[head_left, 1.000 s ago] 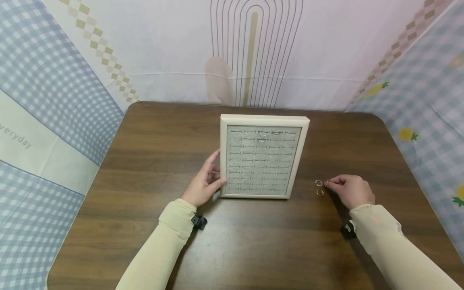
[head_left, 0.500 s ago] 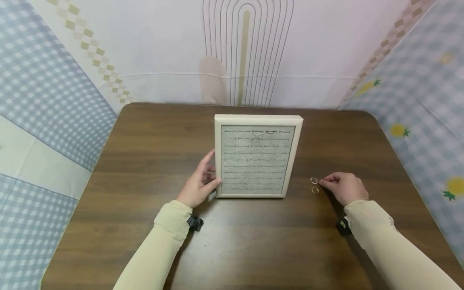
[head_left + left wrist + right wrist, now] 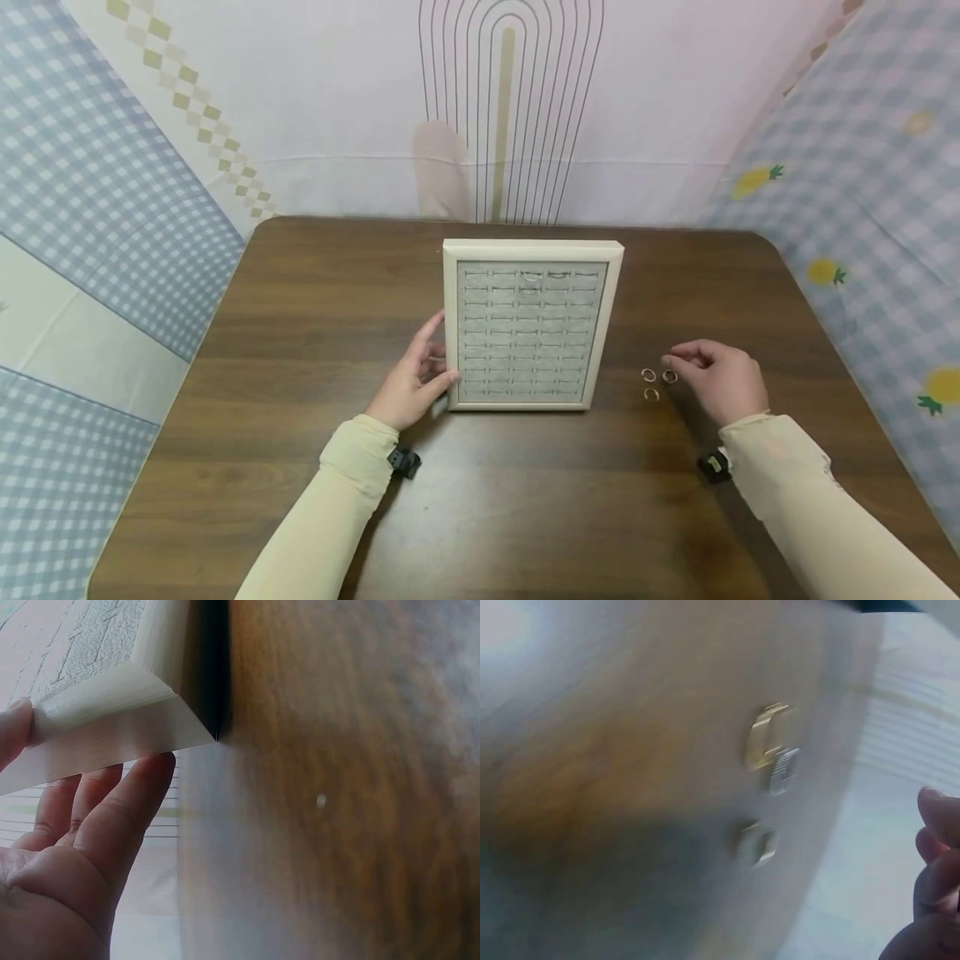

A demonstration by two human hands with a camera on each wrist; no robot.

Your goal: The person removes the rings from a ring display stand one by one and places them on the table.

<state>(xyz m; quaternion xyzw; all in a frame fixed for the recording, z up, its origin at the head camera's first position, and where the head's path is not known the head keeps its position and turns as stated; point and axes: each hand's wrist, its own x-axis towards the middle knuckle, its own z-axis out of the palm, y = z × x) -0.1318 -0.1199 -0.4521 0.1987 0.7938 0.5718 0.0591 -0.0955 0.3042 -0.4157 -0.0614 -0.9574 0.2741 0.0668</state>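
Observation:
A pale-framed ring display with rows of slots on grey fabric stands on the table. My left hand grips its left edge, thumb at the front. In the left wrist view, that hand's fingers lie against the frame's side. Beside my right hand, three rings lie on the table: a silver ring, a gold ring and another ring just below the fingertips. The right hand's fingers are loosely bent, with nothing visible between them. The right wrist view shows the gold ring blurred.
Three rings, one of them a silver ring, sit in the display's upper slots. The brown wooden table has rounded far corners. A patterned white cloth hangs behind it, with a checked cloth along the right side.
My right hand has lifted slightly off the table, and the third ring now shows where its fingertips were. My left hand keeps its grip on the display. The head view shifted a little.

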